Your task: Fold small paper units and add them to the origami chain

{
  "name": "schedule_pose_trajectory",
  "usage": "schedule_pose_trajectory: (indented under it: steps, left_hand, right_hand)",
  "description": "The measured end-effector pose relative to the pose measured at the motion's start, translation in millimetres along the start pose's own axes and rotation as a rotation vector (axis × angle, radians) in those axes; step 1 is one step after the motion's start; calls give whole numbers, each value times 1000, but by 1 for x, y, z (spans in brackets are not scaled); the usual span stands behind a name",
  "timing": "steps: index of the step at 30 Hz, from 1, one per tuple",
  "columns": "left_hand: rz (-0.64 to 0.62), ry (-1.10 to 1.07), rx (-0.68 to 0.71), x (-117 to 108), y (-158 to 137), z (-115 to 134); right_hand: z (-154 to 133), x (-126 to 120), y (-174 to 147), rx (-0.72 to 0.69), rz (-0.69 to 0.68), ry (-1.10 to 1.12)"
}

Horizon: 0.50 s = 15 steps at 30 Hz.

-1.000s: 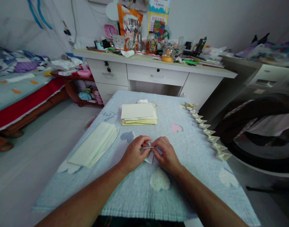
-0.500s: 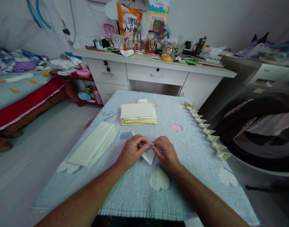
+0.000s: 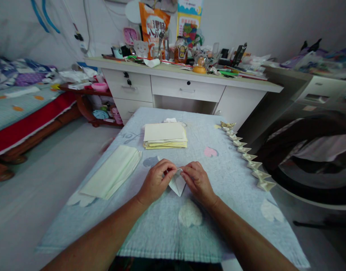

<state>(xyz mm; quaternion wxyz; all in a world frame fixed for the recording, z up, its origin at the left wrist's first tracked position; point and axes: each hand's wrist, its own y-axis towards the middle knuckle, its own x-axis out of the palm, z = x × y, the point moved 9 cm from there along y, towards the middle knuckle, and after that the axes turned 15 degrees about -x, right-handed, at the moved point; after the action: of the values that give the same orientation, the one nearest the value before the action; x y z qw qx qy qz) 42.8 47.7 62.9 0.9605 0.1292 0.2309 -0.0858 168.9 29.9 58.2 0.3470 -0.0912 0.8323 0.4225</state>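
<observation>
A small piece of folded white paper [image 3: 178, 184] is pinched between my two hands, its pointed end toward me and a crease down its middle. My left hand [image 3: 159, 178] is closed on its upper left edge, thumb and fingertips together. On the upper right edge, my right hand [image 3: 198, 180] pinches in the same way, fingertips close to the left ones. The fingers hide parts of the paper's top and sides. Beyond the hands lies a stack of cream and yellow paper [image 3: 164, 132]. A fanned pile of pale paper strips [image 3: 112, 171] rests to the left.
A blue patterned cloth [image 3: 150, 233] covers the table. Along its right edge runs a row of folded paper pieces [image 3: 253, 165]. A cluttered white desk [image 3: 187, 90] stands behind, a washing machine [image 3: 317, 94] at right, a bed [image 3: 26, 101] at left.
The fingertips of both hands have shifted slightly along the paper's top edge, and more of its creased face shows. Stacks and row stay put.
</observation>
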Motion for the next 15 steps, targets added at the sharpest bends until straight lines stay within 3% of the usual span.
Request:
schedule_pose_trajectory:
  steps: [15]
  left_hand:
    - [-19,73,47,4,-2,4]
  right_hand:
    - [-2,1,0,-29,16,-5]
